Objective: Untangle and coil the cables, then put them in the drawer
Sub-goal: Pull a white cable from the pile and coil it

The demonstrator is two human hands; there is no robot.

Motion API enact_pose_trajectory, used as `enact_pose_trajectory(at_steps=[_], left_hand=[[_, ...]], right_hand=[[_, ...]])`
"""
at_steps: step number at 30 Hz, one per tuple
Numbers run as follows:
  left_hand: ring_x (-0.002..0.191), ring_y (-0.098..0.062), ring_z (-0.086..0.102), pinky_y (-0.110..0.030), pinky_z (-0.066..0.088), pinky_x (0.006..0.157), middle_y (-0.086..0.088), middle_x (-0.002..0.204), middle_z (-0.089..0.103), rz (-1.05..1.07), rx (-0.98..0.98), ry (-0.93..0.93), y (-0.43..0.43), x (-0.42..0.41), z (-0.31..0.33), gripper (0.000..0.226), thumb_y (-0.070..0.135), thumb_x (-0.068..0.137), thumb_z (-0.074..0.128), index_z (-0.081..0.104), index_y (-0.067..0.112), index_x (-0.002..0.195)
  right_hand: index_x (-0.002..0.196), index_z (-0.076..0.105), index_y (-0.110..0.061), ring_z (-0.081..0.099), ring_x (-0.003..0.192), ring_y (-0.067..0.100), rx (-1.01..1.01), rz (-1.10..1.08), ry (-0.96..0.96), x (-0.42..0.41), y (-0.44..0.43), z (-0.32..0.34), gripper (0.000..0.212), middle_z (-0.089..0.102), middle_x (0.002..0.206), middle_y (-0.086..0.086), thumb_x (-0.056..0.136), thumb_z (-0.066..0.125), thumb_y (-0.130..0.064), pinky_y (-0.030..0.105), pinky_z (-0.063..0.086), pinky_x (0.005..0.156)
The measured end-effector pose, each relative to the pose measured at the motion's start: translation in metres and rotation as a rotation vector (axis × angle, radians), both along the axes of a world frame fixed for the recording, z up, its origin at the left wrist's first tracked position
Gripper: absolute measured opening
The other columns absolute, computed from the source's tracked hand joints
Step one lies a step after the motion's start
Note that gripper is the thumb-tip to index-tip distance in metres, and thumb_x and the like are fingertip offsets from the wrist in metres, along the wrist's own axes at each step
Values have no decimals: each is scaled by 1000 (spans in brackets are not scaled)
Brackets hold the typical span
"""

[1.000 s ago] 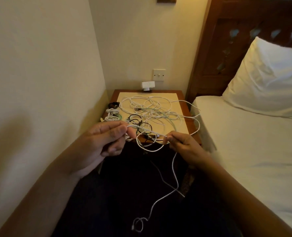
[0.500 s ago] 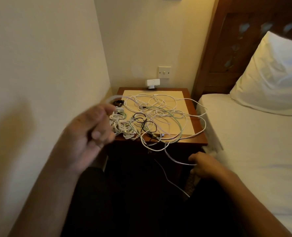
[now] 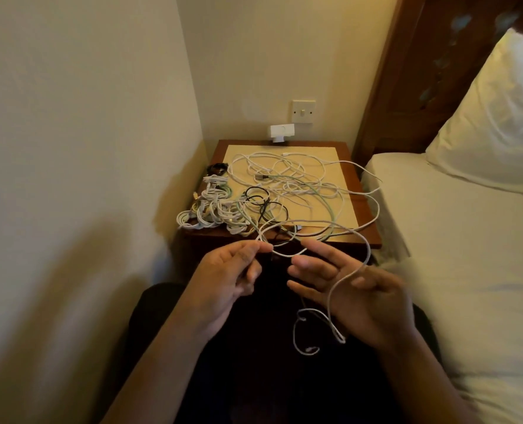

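Head view: left hand pinches cable draped over right hand.

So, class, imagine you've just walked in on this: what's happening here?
A person seated at a bedside table is working on one white cable. The left hand pinches it, and a loop lies across the open right hand, its end dangling over the lap. Most cables lie tangled on the table; a few coiled bundles sit at its left edge.
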State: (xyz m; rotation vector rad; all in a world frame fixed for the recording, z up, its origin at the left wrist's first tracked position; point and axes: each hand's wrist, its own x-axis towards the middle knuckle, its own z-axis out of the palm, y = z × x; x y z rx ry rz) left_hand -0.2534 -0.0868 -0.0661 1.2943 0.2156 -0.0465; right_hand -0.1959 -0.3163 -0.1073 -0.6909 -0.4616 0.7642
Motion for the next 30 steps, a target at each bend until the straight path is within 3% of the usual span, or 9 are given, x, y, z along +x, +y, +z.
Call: enact_pose_trajectory(at_steps=[4, 8, 12, 15, 17, 21, 24, 26, 30], left_hand=[[48, -10, 36, -20, 29, 50, -8, 63, 54, 106, 206, -14, 3, -9, -10, 26, 19, 105, 51, 75, 9, 106], [47, -14, 37, -21, 30, 48, -8, 69, 67, 117, 403, -25, 7, -14, -11, 24, 20, 106, 52, 76, 17, 103], [48, -13, 36, -23, 33, 52, -8, 66, 60, -91, 62, 58, 0, -23, 6, 28, 23, 101, 52, 72, 5, 109], [49, -8, 39, -23, 35, 53, -6, 72, 61, -102, -304, -41, -3, -21, 22, 33, 16, 97, 52, 67, 1, 122], [57, -8, 50, -21, 43, 57, -8, 87, 70, -28, -341, -143, 1, -11, 24, 36, 8, 99, 48, 61, 4, 133], [93, -18, 72, -26, 58, 83, -7, 114, 76, 138, 81, -225, 7, 10, 9, 39, 6, 108, 41, 51, 15, 144], [110, -14, 71, -27, 56, 95, -2, 119, 75, -30, 423, -227, -2, 9, -8, 39, 13, 108, 45, 54, 18, 145], [106, -7, 71, -23, 54, 93, -2, 115, 76, -209, 510, -195, -8, 2, -14, 34, 19, 107, 47, 62, 16, 138], [70, -25, 63, -29, 51, 70, -18, 85, 69, -476, 187, -106, 2, -14, -9, 39, 31, 109, 41, 69, 6, 121]], right_hand=[[158, 32, -4, 48, 134, 47, -142, 64, -118, 3, -11, 5, 93, 45, 149, 35, 75, 69, -22, 60, 31, 120], [146, 54, -18, 66, 92, 28, -551, -15, -190, -5, -6, 13, 58, 70, 109, 18, 92, 74, -27, 40, 54, 91], [109, 72, -24, 51, 58, 8, -869, -453, -370, -4, 17, 5, 18, 58, 69, -7, 105, 54, -24, 26, 45, 58], [98, 71, -31, 54, 59, 1, -1059, -501, -541, -7, 25, -7, 16, 62, 69, -13, 104, 56, -29, 23, 44, 59], [100, 69, -34, 55, 62, 2, -1076, -422, -611, -22, 33, -10, 19, 63, 74, -16, 106, 52, -30, 24, 45, 59], [102, 65, -36, 55, 62, 6, -1045, -268, -876, -56, 47, 17, 18, 61, 78, -17, 108, 48, -32, 20, 41, 56], [94, 64, -32, 59, 67, 10, -1039, -234, -1058, -57, 49, 53, 14, 62, 76, -11, 105, 55, -34, 20, 43, 58], [92, 67, -30, 61, 70, 10, -1058, -304, -1113, -41, 41, 72, 13, 64, 75, -9, 102, 60, -33, 21, 47, 60], [94, 75, -33, 68, 78, 12, -1115, -466, -1010, 10, 14, 86, 7, 73, 82, -9, 95, 69, -36, 31, 55, 66]])
